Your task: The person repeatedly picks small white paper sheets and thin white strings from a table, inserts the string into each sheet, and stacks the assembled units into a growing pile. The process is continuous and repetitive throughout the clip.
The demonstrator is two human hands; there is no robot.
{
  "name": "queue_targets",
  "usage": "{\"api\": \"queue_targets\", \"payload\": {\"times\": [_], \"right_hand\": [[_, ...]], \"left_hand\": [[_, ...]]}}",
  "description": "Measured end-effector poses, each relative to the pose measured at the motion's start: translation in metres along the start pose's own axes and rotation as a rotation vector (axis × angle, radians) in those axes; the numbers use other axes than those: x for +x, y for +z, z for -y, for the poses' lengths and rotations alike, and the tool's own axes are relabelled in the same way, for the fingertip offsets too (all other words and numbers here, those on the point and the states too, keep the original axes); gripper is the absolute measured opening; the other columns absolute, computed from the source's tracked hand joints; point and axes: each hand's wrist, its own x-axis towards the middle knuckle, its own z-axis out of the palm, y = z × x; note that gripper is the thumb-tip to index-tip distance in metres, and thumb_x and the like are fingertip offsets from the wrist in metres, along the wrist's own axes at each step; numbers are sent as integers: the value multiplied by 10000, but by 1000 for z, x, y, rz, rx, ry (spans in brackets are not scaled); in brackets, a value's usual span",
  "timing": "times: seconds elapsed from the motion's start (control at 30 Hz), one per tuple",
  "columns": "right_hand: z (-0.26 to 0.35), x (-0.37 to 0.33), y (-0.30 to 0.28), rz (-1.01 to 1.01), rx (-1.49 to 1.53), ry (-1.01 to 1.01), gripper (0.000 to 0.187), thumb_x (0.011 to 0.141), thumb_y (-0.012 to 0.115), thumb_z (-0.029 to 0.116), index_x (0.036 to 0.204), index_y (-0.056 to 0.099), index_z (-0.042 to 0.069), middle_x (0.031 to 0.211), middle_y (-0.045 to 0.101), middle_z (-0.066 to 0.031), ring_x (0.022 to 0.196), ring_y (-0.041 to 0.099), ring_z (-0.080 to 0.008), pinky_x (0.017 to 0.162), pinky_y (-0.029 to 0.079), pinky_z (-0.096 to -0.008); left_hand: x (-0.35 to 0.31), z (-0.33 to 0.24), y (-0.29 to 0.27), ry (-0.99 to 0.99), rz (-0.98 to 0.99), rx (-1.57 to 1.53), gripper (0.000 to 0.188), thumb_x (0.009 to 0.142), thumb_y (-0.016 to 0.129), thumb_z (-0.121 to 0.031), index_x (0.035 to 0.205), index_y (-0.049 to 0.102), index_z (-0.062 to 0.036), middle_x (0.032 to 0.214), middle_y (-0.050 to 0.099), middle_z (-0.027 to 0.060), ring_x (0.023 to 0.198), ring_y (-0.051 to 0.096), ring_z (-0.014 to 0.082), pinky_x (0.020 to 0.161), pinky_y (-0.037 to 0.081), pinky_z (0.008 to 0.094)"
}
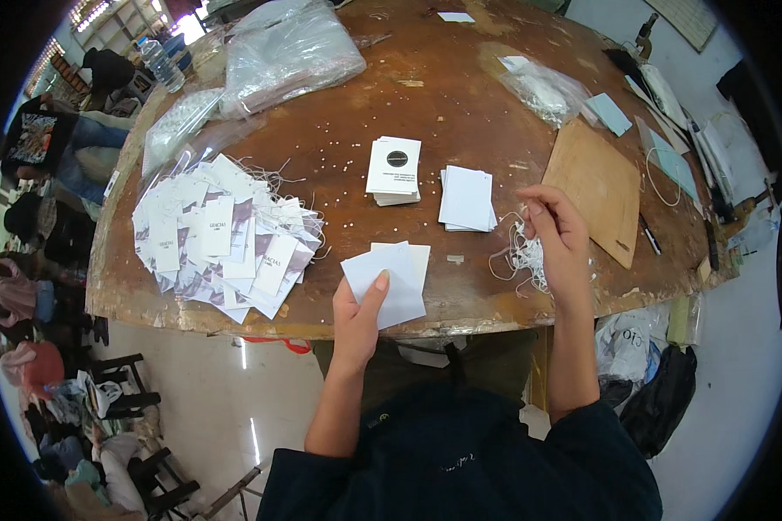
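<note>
My left hand [358, 314] pinches two blank white cards [391, 278] at the near edge of a worn wooden table [339, 130], thumb on top. My right hand [558, 234] reaches into a tangle of white strings [523, 256] at the right and picks at it with its fingertips. Two small card stacks lie ahead: one topped by a card with a black circle [394, 168], one plain white [467, 198]. A big heap of strung tags [222, 236] spreads at the left.
Clear plastic bags [291, 50] lie at the far left, another bag [543, 87] at far right. A thin wooden board [598, 187] sits right of my hand, with a pen [651, 234]. Black chairs and clothes crowd the floor at left.
</note>
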Motion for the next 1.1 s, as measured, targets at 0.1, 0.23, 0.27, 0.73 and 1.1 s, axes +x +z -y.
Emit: {"api": "queue_targets", "payload": {"times": [0.1, 0.23, 0.27, 0.73, 1.1], "right_hand": [[1, -1, 9, 33, 5, 26, 161, 973, 508, 51, 1062, 637, 11, 825, 546, 8, 703, 508, -68, 643, 418, -211], [-2, -17, 31, 188, 146, 131, 188, 957, 494, 14, 1045, 659, -7, 880, 592, -29, 779, 570, -103, 722, 462, -243], [-2, -22, 38, 238, 192, 182, 193, 951, 493, 5, 1040, 664, -14, 907, 613, -42, 810, 591, -116, 752, 475, -253], [-13, -33, 63, 267, 640, 269, 235, 932, 611, 122, 1093, 679, -34, 1032, 699, -131, 953, 646, -189, 866, 511, -332], [12, -5, 60, -44, 1006, -43, 154, 977, 566, 90, 1093, 591, -8, 874, 656, -95, 804, 655, -188, 791, 575, -347]], "left_hand": [[0, -1, 2, -8, 27, 15, 322, 969, 593, -163, 1223, 565, 34, 1104, 647, 78, 964, 618, 120, 836, 500, 279], [-3, -3, 6, -39, 153, -18, 339, 965, 593, -153, 1247, 558, 33, 1129, 644, 79, 995, 615, 126, 868, 491, 282], [-4, -2, 8, -58, 199, -60, 342, 962, 594, -147, 1251, 557, 31, 1135, 644, 79, 1002, 614, 127, 876, 489, 283], [-20, 16, -4, -201, 457, -15, 321, 966, 612, -161, 1231, 567, 14, 1030, 657, 51, 905, 615, 104, 794, 508, 277], [-6, -6, -4, 87, 291, 136, 341, 961, 564, -83, 1285, 536, 22, 1242, 593, 87, 1076, 564, 131, 903, 468, 282]]}}
